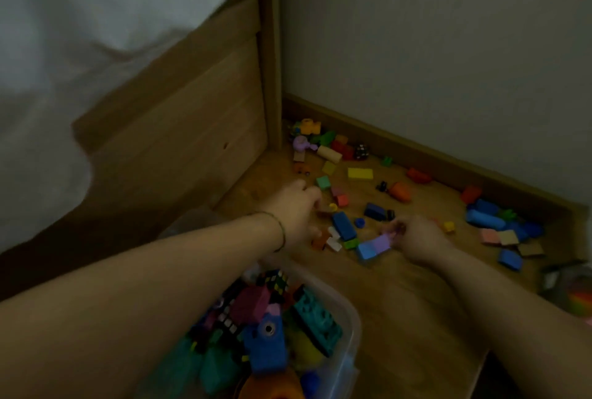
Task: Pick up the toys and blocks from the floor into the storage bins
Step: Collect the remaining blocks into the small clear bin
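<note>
Head view, hands over scattered toys on a wooden floor.

Left hand: reaches out low over the floor near the wooden bed frame, with a thin bracelet on its wrist. Its fingers are curled at a small yellowish piece; blur hides whether they grip it, so I cannot tell.

Right hand: its fingers are curled and pinch the lilac end of a lilac and light-blue block, which lies low at the floor between the two hands.

A dark blue oblong foam block lies just beside the left hand's fingers, with small white, green and brown pieces touching its near end.

A clear plastic storage bin stands at the near edge of the floor under the left forearm, heaped with blocks in teal, blue, magenta and orange and with puzzle cubes.

Loose toys still lie farther out: a flat yellow rectangular block, a green cube, a cream cylinder and an orange toy. More small toys are bunched in the floor's far corner, where the bed frame meets the grey wall.

A cluster of blue blocks with pink and tan squares lies along the floor's right edge by the brown skirting board.

White bedding hangs over the bed frame at upper left.
</note>
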